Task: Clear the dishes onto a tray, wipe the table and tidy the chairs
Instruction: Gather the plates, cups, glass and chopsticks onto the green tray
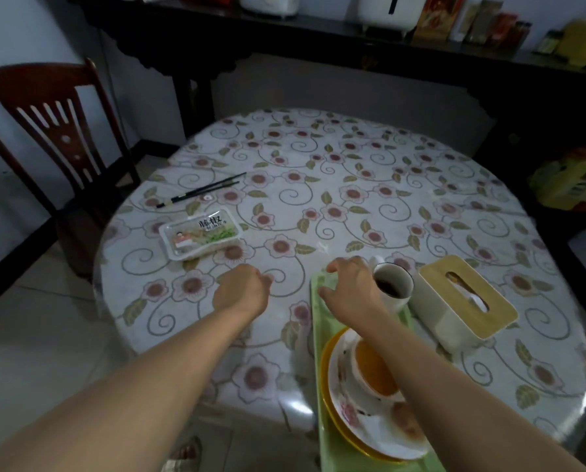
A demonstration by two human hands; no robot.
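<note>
A pale green tray [319, 338] lies at the table's near right edge. On it stand a white mug [394, 284] with dark liquid, and a white flowered plate [359, 417] stacked on an orange plate, with a small bowl [373, 369] on top. My right hand [349, 284] hovers over the tray's far end, just left of the mug, fingers loosely spread and holding nothing. My left hand [242, 289] hangs above the tablecloth left of the tray, fingers curled under, empty. A plastic food tray [201, 235] and dark chopsticks [201, 190] lie at the far left.
A tissue box with a wooden lid [465, 301] sits right of the tray. The oval table [353, 185] wears a flowered cloth. A dark wooden chair [56, 137] stands at the left. A dark sideboard [319, 46] with appliances runs along the back wall. Yellow boxes [571, 185] sit at the right.
</note>
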